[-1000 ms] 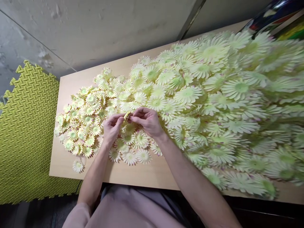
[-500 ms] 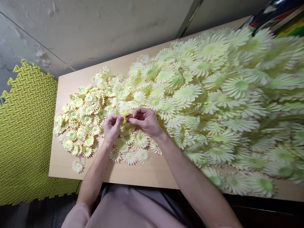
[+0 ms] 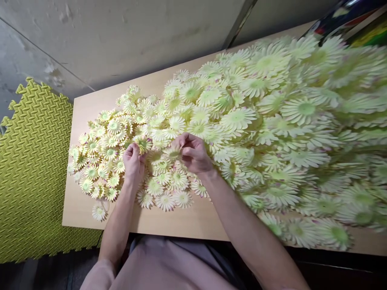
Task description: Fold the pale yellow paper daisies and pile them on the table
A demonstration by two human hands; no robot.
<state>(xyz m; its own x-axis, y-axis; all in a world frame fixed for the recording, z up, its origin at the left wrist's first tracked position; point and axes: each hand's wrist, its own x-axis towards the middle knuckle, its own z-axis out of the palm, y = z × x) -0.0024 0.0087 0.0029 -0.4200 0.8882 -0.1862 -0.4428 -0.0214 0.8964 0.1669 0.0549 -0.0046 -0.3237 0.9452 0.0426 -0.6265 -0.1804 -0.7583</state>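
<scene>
My left hand [image 3: 133,163] is closed in a pinch on an artificial daisy flower [image 3: 144,145], a pale yellow-green head with purple petal tips, held just above the pile. My right hand [image 3: 195,155] is to the right of it, thumb and fingers pressed together. A smeared pale flower head [image 3: 172,154] shows at the right fingertips; whether they grip it cannot be made out. Around and under both hands lie many loose flower heads of the same kind, smaller ones [image 3: 110,153] to the left and larger ones [image 3: 238,117] to the right.
The flower heads spread over a light wooden table [image 3: 90,219] along a grey wall [image 3: 145,36]. Yellow foam mats [image 3: 36,169] stand at the table's left end. A dark, colourful package [image 3: 344,24] is at the back right.
My hands were together at one flower and have come apart. The left moved a little left with the flower, which now faces more open; the right moved slightly right.
</scene>
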